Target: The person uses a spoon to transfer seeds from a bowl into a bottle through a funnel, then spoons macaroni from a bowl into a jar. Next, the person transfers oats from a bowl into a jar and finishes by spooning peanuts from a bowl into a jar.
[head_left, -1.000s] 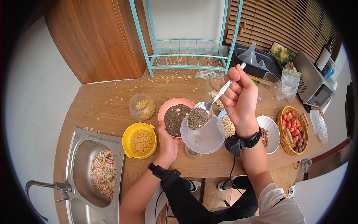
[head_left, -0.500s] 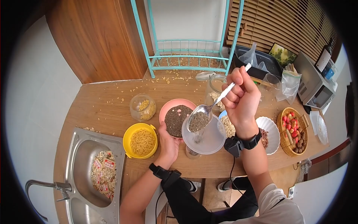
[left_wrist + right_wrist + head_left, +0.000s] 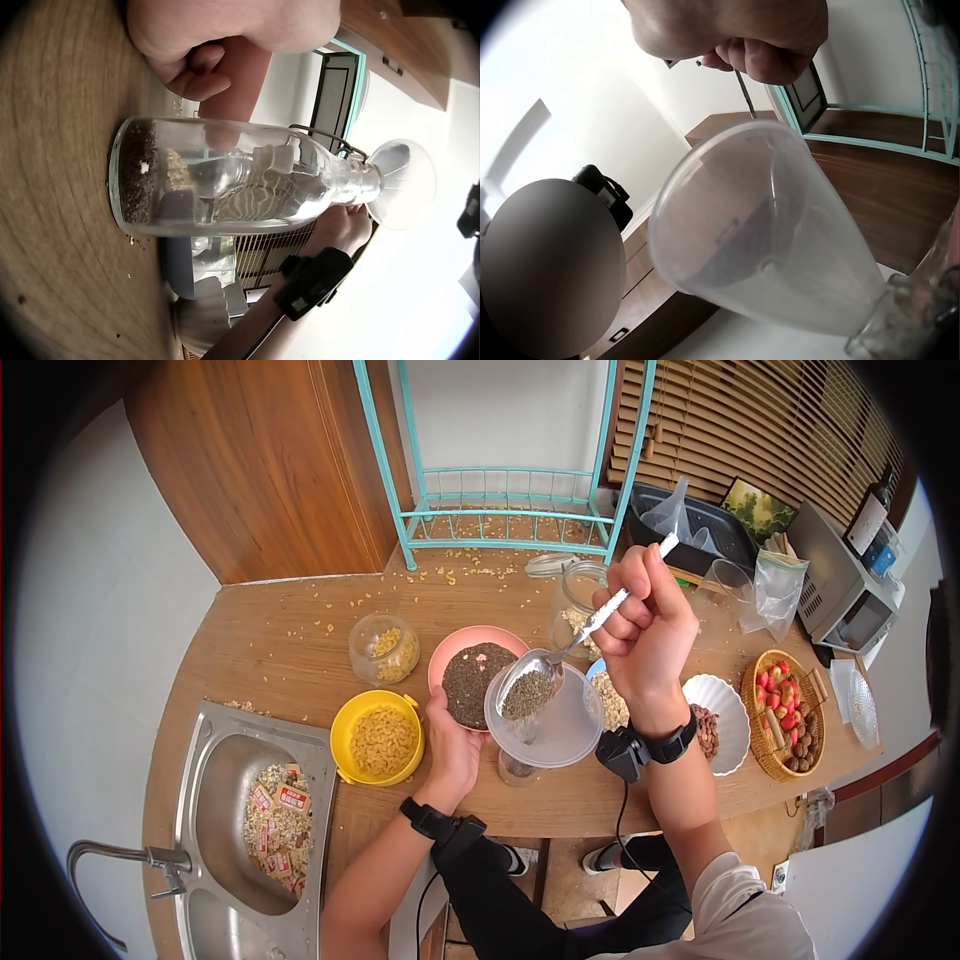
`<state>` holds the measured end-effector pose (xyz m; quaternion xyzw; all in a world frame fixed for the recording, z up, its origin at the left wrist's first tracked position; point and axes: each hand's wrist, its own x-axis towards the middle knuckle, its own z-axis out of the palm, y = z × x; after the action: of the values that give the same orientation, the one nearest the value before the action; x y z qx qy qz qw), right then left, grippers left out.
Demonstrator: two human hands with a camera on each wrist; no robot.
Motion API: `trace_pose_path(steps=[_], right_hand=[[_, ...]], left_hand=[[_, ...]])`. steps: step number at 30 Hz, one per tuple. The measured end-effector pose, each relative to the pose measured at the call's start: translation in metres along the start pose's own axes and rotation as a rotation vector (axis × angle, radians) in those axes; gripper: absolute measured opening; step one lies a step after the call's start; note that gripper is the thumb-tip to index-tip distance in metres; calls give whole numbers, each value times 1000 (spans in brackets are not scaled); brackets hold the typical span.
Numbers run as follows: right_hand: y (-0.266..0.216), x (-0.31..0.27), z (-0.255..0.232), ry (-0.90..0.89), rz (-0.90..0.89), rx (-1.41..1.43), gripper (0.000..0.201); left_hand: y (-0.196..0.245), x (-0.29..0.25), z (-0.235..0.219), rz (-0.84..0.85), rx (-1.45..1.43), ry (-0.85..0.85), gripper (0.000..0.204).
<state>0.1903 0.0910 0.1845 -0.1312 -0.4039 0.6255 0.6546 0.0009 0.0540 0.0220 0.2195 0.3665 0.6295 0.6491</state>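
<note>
My right hand (image 3: 648,630) grips a metal spoon (image 3: 585,630) by its patterned handle. The spoon's bowl, holding small dark seeds (image 3: 527,695), is tilted over a translucent funnel (image 3: 565,735). In the right wrist view the funnel (image 3: 817,255) slants into the bottle's mouth. That clear glass bottle (image 3: 247,180) stands upright on the counter, with a layer of dark seeds in its bottom and a wire clasp at its neck. Beside it, my left hand (image 3: 455,755) holds the near edge of a pink bowl (image 3: 455,640) of the same dark seeds.
Left of the pink bowl stand a yellow bucket (image 3: 336,735) of pasta and a glass jar (image 3: 370,650). Rightward are a white scalloped bowl (image 3: 735,710) and a basket (image 3: 765,750) of fruit and nuts. A sink (image 3: 215,760) lies at left, a teal rack (image 3: 505,544) behind.
The spoon's bowl has tipped further over the funnel, and its heap of seeds has shrunk as seeds fall in. My left hand and the pink bowl stay nearly in place.
</note>
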Motion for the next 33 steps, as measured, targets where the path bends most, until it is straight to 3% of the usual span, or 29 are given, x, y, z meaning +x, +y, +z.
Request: trace_pose_path(steps=[18, 23, 33], right_hand=[[-4, -9, 1, -38, -160, -32, 45], [-4, -14, 4, -58, -337, -88, 45], [-3, -13, -2, -165, -444, -78, 45]], left_hand=[[-2, 2, -2, 2, -2, -14, 53], [-2, 3, -4, -7, 3, -1, 52], [-2, 3, -1, -3, -19, 2, 50]])
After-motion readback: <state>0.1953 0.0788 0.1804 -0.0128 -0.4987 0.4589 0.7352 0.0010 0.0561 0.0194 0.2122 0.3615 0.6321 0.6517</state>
